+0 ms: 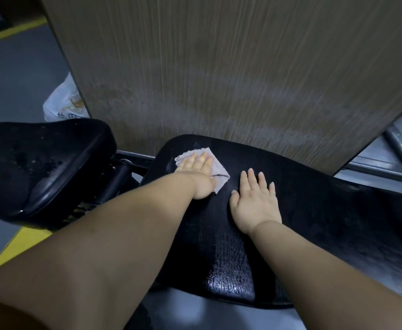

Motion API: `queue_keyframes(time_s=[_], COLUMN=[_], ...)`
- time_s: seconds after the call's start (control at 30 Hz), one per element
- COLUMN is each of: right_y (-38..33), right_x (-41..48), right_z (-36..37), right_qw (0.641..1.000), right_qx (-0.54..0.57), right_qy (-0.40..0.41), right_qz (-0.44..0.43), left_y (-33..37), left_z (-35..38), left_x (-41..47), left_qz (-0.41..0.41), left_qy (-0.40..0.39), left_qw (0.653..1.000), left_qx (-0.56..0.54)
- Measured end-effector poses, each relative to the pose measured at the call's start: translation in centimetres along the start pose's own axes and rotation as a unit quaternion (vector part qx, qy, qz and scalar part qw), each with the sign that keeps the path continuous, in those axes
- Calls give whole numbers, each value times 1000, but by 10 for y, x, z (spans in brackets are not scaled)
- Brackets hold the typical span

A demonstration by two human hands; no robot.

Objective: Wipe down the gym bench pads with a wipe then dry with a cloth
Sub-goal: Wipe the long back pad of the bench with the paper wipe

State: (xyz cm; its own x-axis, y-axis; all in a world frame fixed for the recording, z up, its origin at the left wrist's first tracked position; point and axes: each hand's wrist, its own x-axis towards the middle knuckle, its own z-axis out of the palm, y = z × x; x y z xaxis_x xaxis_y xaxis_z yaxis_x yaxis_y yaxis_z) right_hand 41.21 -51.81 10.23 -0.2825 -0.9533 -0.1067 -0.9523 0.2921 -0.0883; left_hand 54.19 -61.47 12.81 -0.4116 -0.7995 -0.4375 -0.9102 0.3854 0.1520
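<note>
Nearly straight, the fingers (pixel 204 158) of the left hand (pixel 196 173) lie spread and flat on a pale grey cloth (pixel 219 171), pressing it onto the long black bench pad (pixel 314 210). Nothing is gripped; the palm covers much of the cloth, and only its edges and corners show around the hand. The cloth sits near the far end of that pad, by its left edge.

Just beside it, apart from the cloth, the right hand (pixel 254 203) rests palm down on the bare pad, its fingers (pixel 251 179) straight and slightly fanned. Both bare forearms reach in from the bottom of the view.

The pad's near end has a glossy sheen. To the left, a separate black seat pad (pixel 40 163) tilts up, its surface speckled. Dark metal frame parts (pixel 123 166) show between the two pads.

A large wood-grain panel (pixel 219 67) stands behind the bench and hides the pad's far edge. A white plastic bag (pixel 62 103) sits on the floor at the left, half behind the panel; its contents cannot be made out. Grey metal bars (pixel 390 148) at the right are blurred and cut off by the frame. A yellow line (pixel 12 32) crosses the grey floor.
</note>
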Motion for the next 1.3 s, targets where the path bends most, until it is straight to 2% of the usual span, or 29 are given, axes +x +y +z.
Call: queue_keyframes(time_s=[0.27,0.47,0.77,1.0,1.17,1.3], right_y=[0,0,-1,-25,-26,-21], right_x=[2,2,1,-16,-39,-43], right_z=[4,4,0,-9,1,3], right_qw=[1000,1000,1000,996,999,999], right_qx=[3,4,5,18,15,8], right_qy=[13,12,5,-59,-31,-17], right_qz=[-7,-6,0,57,-14,-37], left_y=[0,1,-14,-29,-31,-30], left_z=[-19,-20,20,50,56,48], left_x=[48,43,-50,-119,-129,-113], left_qz=[-35,-31,29,46,38,25], left_qy=[23,25,-21,-45,-48,-43], left_qw=[999,999,999,998,998,998], left_qx=[11,2,16,28,30,23])
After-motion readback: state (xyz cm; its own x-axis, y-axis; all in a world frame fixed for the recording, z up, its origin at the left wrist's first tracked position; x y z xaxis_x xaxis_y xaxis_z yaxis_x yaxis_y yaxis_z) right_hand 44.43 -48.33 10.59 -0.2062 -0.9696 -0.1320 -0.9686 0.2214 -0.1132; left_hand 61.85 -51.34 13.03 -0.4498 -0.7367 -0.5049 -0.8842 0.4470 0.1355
